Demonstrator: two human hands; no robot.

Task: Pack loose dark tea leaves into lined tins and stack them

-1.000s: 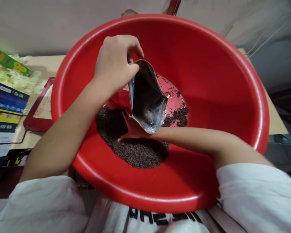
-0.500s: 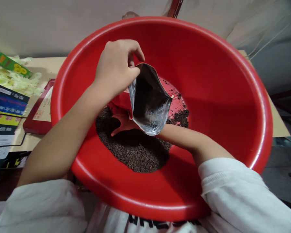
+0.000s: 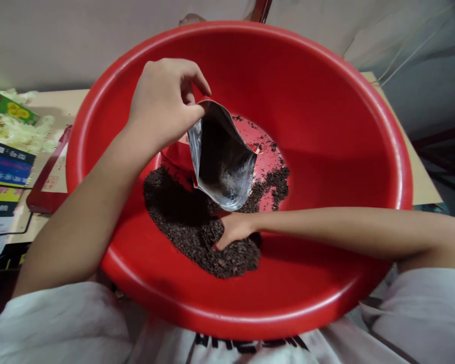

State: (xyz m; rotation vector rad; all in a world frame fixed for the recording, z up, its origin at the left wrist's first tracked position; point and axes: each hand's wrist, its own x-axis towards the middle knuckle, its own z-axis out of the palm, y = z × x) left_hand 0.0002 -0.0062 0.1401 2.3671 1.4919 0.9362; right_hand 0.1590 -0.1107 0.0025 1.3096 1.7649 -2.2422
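My left hand [image 3: 163, 96] pinches the upper rim of a red pouch [image 3: 227, 174] with a silvery foil lining. The pouch's mouth gapes towards me, and its inside is dark. Below it, my right hand [image 3: 235, 227] is pushed into a heap of loose dark tea leaves [image 3: 223, 260]. Its thumb and fingers are around a clump of them; the fingertips are buried. The heap lies on the floor of a big red plastic basin [image 3: 326, 126], with scattered bits on the far side of the floor.
The basin stands on a light wooden table [image 3: 420, 172] against a wall. To the left lie a dark red framed sheet [image 3: 47, 192], printed boxes [image 3: 3, 167], pale artificial flowers [image 3: 23, 131] and a green box [image 3: 11, 106]. Thin wires [image 3: 405, 60] hang at the right.
My right hand has moved right and nearer to me, from spread over the leaves to dug into them. The heap has shifted with it. My left hand still holds the pouch.
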